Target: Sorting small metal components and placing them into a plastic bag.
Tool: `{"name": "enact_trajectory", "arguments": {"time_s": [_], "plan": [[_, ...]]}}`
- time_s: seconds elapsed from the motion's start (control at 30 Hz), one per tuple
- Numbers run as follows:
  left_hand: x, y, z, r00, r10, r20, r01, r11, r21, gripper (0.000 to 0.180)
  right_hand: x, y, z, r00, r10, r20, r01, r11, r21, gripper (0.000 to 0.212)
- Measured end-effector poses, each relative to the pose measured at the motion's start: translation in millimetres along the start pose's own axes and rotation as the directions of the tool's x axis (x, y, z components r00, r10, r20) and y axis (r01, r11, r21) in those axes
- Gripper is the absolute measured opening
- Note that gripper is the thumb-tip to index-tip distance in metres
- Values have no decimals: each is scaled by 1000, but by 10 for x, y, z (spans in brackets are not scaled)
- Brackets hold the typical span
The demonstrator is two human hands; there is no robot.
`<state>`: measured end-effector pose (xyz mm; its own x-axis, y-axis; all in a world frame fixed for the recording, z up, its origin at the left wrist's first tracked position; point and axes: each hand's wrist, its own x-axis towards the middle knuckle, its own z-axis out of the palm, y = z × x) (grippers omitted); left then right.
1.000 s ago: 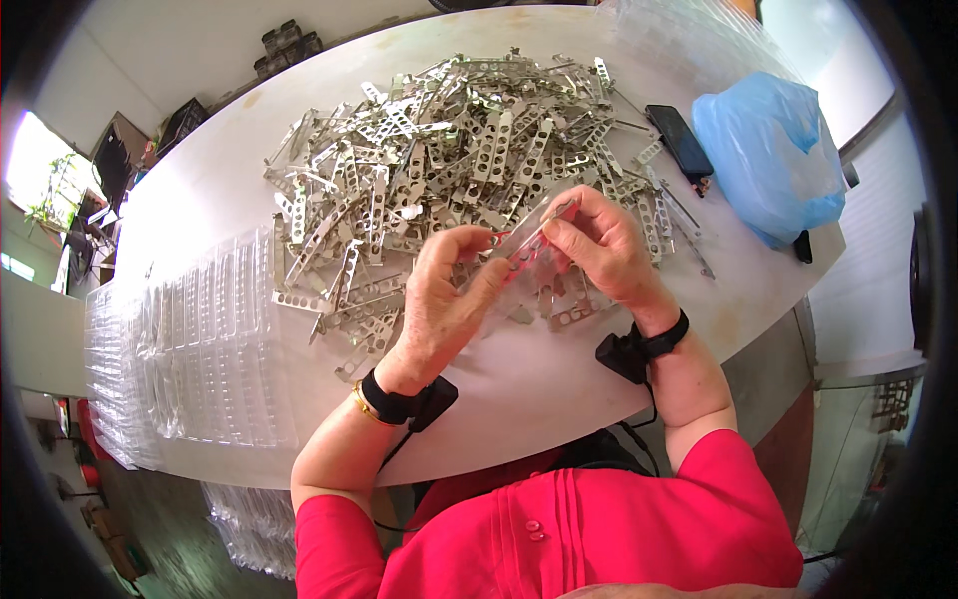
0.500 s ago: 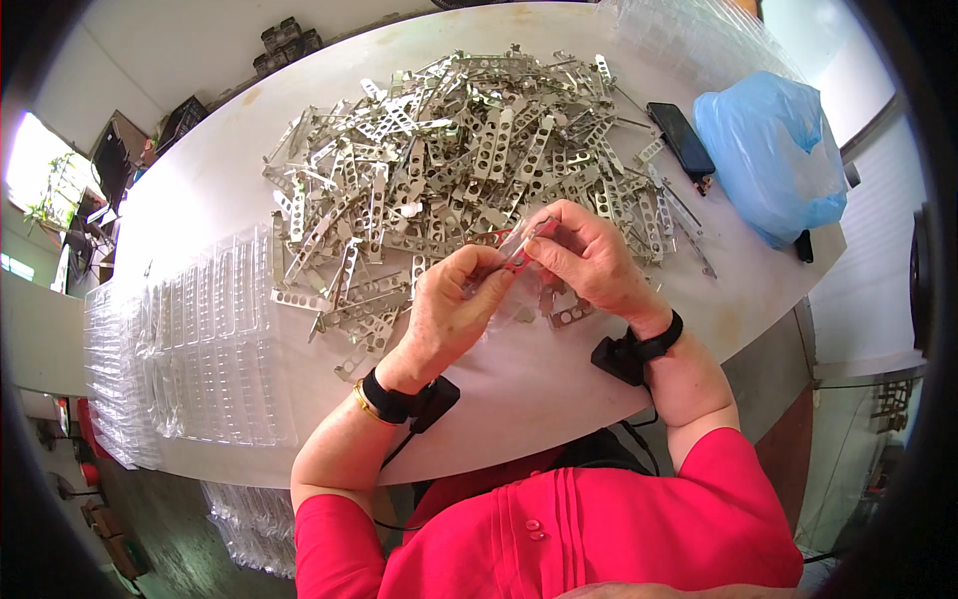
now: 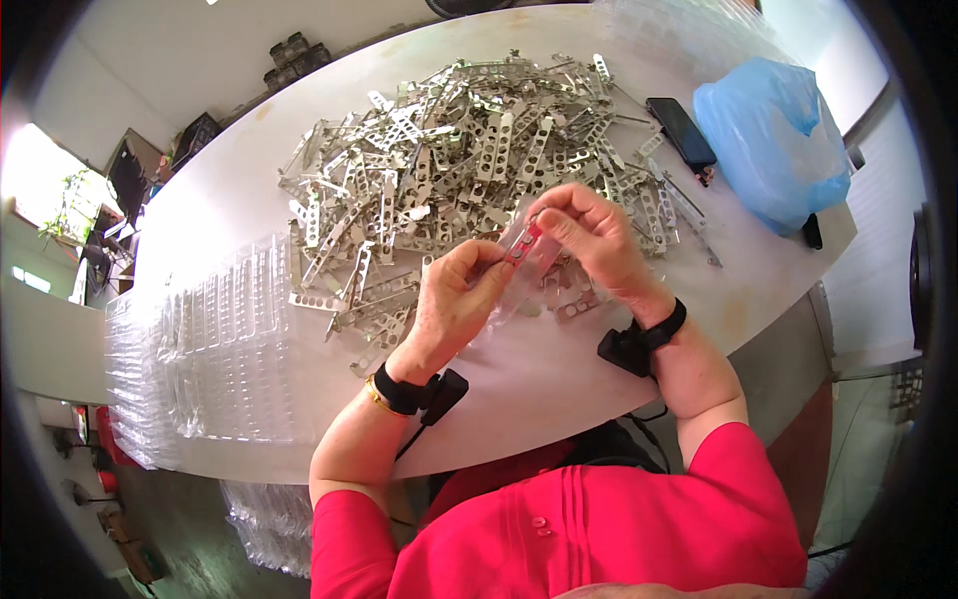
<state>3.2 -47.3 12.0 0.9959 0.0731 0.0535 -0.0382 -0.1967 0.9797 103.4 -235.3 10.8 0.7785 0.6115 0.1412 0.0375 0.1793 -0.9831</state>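
Between my two hands is a perforated metal strip (image 3: 525, 243), tinged red, slanting up to the right. My left hand (image 3: 455, 299) pinches its lower end between thumb and fingers. At the upper end, my right hand (image 3: 596, 245) is closed with thumb and forefinger on the strip. A clear plastic piece (image 3: 517, 290) hangs around and below the strip; whether the strip lies inside it I cannot tell. Just beyond my hands spreads a large heap of similar metal strips (image 3: 489, 150) with round holes.
Stacked clear plastic trays (image 3: 215, 349) lie at the table's left, and more clear plastic sheets (image 3: 689, 40) at the far right. A black phone (image 3: 681, 133) rests beside a blue plastic bag (image 3: 768, 145). The white table (image 3: 539, 384) has a curved near edge.
My right hand has shifted slightly up, and more of the strip shows between my hands. The whole view has turned a little, moving the heap and trays slightly right.
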Motion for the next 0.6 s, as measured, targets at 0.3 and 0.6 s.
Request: {"name": "enact_trajectory", "arguments": {"time_s": [0.3, 0.6], "plan": [[48, 72, -4, 980, 135, -144, -115, 984, 134, 12, 39, -24, -83, 983, -77, -166, 67, 995, -69, 29], [-173, 377, -646, 902, 259, -346, -194, 958, 212, 10, 79, 62, -184, 987, -99, -129, 99, 995, -9, 24]]}}
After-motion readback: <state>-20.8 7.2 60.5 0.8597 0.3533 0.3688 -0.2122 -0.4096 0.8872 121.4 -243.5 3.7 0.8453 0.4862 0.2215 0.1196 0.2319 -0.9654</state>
